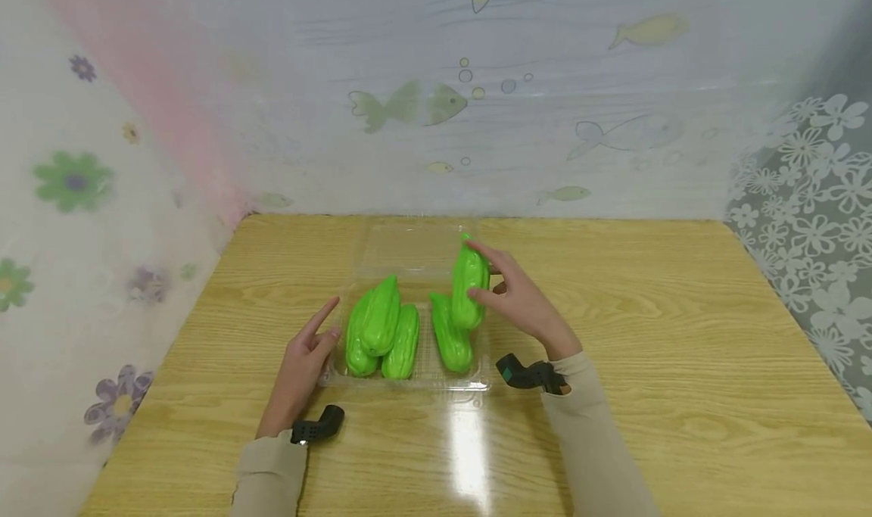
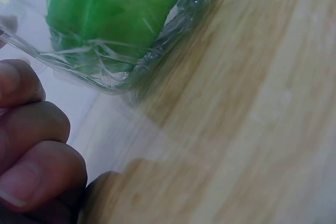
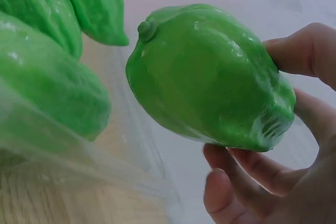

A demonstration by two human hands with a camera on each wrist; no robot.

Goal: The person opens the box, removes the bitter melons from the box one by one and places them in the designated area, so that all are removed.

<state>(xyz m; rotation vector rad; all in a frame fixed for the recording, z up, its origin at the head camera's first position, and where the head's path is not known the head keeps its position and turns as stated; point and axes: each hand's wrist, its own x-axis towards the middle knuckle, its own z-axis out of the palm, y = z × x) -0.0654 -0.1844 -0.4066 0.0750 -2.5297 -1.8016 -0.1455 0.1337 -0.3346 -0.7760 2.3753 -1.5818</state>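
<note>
My right hand (image 1: 521, 301) holds a glossy green ridged gourd (image 1: 470, 286) with a pointed tip, raised over the right side of a clear plastic box (image 1: 422, 383). In the right wrist view, thumb and fingers sit on opposite sides of the gourd (image 3: 205, 77), and its stem nub points away from the palm. Below it another green gourd (image 1: 453, 343) lies in the box. Several more gourds (image 1: 381, 320) are grouped in the box's left half. My left hand (image 1: 306, 358) holds the box's left edge, index finger extended along it, other fingers (image 2: 39, 129) curled outside the wall.
The box's clear lid (image 1: 415, 246) lies folded back toward the wall. Wood-grain table (image 1: 647, 335) surrounds the box. A fish-patterned covering (image 1: 409, 146) hangs behind the table's far edge. A black wrist mount sits on each wrist.
</note>
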